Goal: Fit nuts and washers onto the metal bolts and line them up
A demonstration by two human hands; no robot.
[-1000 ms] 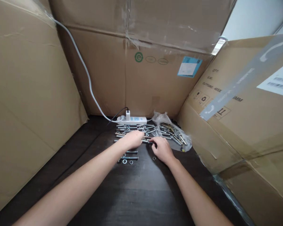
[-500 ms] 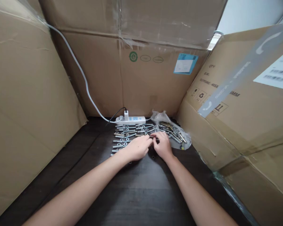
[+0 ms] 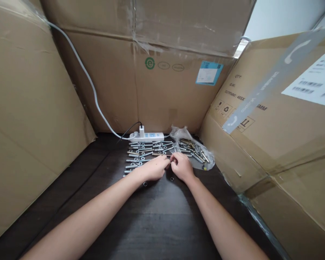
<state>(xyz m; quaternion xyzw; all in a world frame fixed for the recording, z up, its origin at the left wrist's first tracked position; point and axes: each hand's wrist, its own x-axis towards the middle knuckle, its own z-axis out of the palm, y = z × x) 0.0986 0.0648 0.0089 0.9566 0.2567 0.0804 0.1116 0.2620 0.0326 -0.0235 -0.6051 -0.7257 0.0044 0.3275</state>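
Note:
My left hand and my right hand meet over the dark table, fingers curled and pinched together. Whatever lies between the fingertips is mostly hidden, so I cannot name it. Beside and beyond my left hand, metal anchor bolts with sleeves lie in rows, with nuts and washers among them; my left hand and forearm cover part of the rows. A small metal ring lies just below my fingers. Another ring rests by my left wrist. Past my right hand, a clear plastic bag holds more loose bolts.
A white power strip with a plugged-in charger stands behind the rows. Its white cable runs up left, and a thin black cord crosses the table. Cardboard boxes wall in the left, back and right.
The view has shifted slightly, so everything sits a little further left. My right fingers have curled in more, and the bolt-like piece seen between my hands is now mostly hidden.

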